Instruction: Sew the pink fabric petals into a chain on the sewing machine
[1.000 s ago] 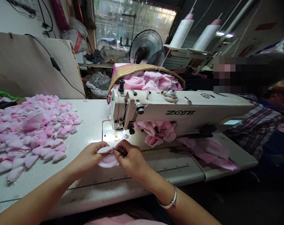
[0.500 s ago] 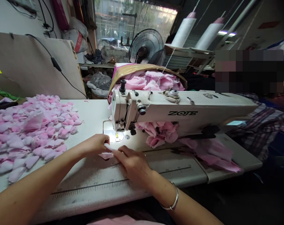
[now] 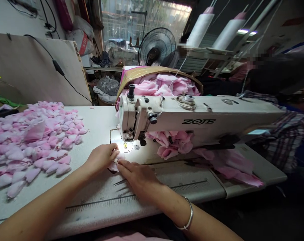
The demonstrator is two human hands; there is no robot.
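Just in front of the needle of a white sewing machine point(image 3: 199, 115), a small folded piece of pale pink fabric point(image 3: 120, 155) lies close to the lit needle plate point(image 3: 129, 147). My left hand point(image 3: 101, 157) pinches its left side, fingers closed. From the right, my right hand point(image 3: 141, 175) grips the near edge between thumb and fingers. Thin, dark, pointed tips point(image 3: 119, 182) show by the right hand; I cannot tell what they belong to. Part of the fabric is hidden by my fingers.
Many small pink fabric pieces point(image 3: 48, 134) are heaped at left. Ruffled pink fabric point(image 3: 173, 144) sits under the machine arm, and loose pink fabric point(image 3: 232, 164) lies right. Behind stand a filled box point(image 3: 164, 83) and a fan point(image 3: 157, 47). A person in a checked shirt point(image 3: 279, 124) is at right.
The fabric has moved slightly forward toward the needle plate and turned, its folded part now under my fingers. My right hand has shifted a little down and flattened; dark tips now show beside it.
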